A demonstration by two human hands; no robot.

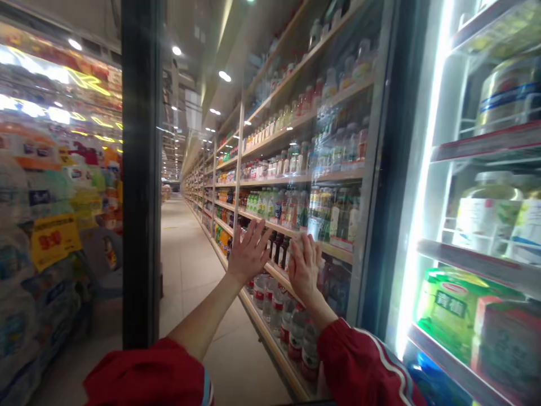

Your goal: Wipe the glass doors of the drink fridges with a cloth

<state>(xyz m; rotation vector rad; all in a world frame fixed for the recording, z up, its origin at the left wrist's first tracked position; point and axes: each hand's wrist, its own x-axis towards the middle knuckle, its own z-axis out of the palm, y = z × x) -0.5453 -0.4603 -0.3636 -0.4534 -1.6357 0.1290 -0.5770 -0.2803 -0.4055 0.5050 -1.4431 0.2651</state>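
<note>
My left hand (249, 256) is raised in the middle of the view, its fingers spread and palm turned away from me. To its right is my right hand (303, 268), fingers lightly bent, with no held thing visible in it. Both hands are up at a glass door pane (270, 152) in a dark frame (141, 169). I cannot tell for certain whether the fingertips touch the glass. Shelves of bottles (274, 203) show in the pane behind the hands; whether seen through it or mirrored is unclear.
On the right, a lit cooler shelf (477, 259) holds bottles (488, 211) and a green pack (448, 304). Wrapped packs and a yellow price sign (54, 239) stand at the left. A tiled aisle floor (186, 265) runs back beside the long shelves.
</note>
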